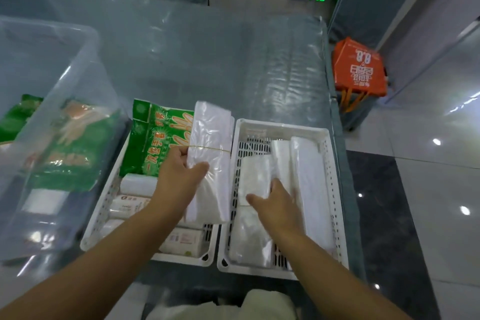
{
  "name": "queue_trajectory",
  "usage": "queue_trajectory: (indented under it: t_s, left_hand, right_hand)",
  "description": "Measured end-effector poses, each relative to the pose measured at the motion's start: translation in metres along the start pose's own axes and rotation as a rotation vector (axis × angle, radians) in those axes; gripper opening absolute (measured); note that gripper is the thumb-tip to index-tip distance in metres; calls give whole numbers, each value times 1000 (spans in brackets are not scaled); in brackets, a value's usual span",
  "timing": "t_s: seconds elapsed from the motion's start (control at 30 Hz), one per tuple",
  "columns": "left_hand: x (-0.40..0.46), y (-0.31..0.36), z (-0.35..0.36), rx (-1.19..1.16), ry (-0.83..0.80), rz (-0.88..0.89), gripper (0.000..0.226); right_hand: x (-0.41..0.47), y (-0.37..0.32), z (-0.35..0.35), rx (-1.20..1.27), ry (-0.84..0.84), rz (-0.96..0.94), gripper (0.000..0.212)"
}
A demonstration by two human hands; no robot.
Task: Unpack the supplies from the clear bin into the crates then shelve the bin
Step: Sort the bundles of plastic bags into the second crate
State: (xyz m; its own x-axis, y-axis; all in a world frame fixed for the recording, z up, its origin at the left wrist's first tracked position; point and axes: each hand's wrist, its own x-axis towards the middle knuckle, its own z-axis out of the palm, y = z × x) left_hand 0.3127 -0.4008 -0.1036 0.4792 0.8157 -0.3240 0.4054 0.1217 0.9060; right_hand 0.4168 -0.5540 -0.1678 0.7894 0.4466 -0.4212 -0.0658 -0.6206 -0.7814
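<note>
Clear bin [78,65]: transparent plastic, smooth, glossy highlights along rim. Two crates [330,179] [104,210]: white plastic, perforated walls and floor, semi-matt. Table cover [207,60]: clear plastic sheet, shiny, rippled at the right side. Bundle of bags [213,138]: thin translucent white film, slightly crinkled, glossy. Glove packet [153,138]: green printed plastic film, shiny. Floor tiles [428,163]: polished, mirror-like reflections. Orange bag [359,67]: looks like matt woven fabric.
</note>
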Motion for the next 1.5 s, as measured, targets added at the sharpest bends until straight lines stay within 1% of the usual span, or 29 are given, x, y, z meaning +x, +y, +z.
queue_trajectory:
  t_s: [0.07,0.17,0.23,0.33,0.37,0.4,0.47,0.5,0.57,0.63,0.73,0.8,0.87,0.9,0.97,1.03,1.1,1.13,1.23,1.27,1.3,1.33,1.37,1.4,1.43,1.47,1.5]
  left_hand:
    - [0,-5,1,5,12,6,26]
    - [1,-9,3,15,14,4,27]
    - [1,-14,6,28,-3,7,28]
    - [2,-21,10,70,-14,26,29]
    - [1,-23,12,91,-8,33,29]
    - [0,-25,15,114,1,37,29]
    - [-3,-27,24,168,-10,31,29]
    - [-5,-28,30,199,-34,32,30]
    - [-10,-32,45,239,-120,43,33]
    - [-16,-38,63,267,-202,51,41]
    - [-26,-51,88,280,-250,47,57]
    - [-34,-57,100,233,-286,30,61]
    - [-40,-65,108,191,-341,29,62]
    - [-42,-69,110,206,-369,38,65]
    - [-46,-78,112,343,-422,59,79]
    - [-47,-84,112,520,-435,115,90]
    - [-47,-86,111,666,-418,208,94]
    - [-47,-88,110,757,-400,287,94]
    - [-43,-89,110,1098,-353,645,86]
    - [-42,-90,112,1170,-369,718,82]
    - [-41,-90,115,1199,-413,736,79]
    - [-42,-89,118,1209,-472,701,75]
    - [-42,-85,121,1183,-488,680,68]
    - [-41,-81,126,1088,-457,687,59]
    - [-41,-75,132,943,-419,680,50]
    - [-42,-68,139,768,-415,607,43]
    - [-42,-59,146,616,-447,486,39]
  right_hand:
    - [0,4,9,67,-20,24,36]
    - [0,5,15,45,-48,17,39]
    - [0,6,15,-37,-67,-17,49]
    - [-7,9,11,-187,-60,-41,71]
    - [-11,12,9,-244,-74,-68,73]
    - [-14,13,7,-304,-100,-112,68]
    - [-16,16,-2,-403,-130,-199,45]
    - [-16,17,-7,-413,-118,-229,35]
    - [-15,17,-20,-329,-47,-242,23]
    - [-13,19,-35,-241,84,-248,24]
    - [-10,28,-55,-237,257,-265,29]
    - [-8,36,-65,-256,304,-247,31]
    - [-6,42,-71,-253,320,-219,27]
    - [-6,45,-73,-254,323,-212,24]
    - [-6,50,-75,-261,321,-218,21]
    - [-6,54,-76,-301,326,-263,19]
    - [-5,55,-76,-390,341,-315,18]
    - [-4,55,-76,-441,341,-330,19]
    - [-2,52,-73,-551,291,-348,29]
    - [-2,51,-72,-592,272,-347,33]
    - [-1,50,-71,-632,260,-347,35]
    - [0,50,-71,-652,254,-343,36]
    - [1,49,-71,-639,255,-327,35]
    - [0,49,-72,-594,264,-299,33]
    - [-1,49,-74,-528,278,-266,30]
    - [-2,49,-76,-463,295,-236,28]
    - [-4,51,-79,-408,307,-213,27]
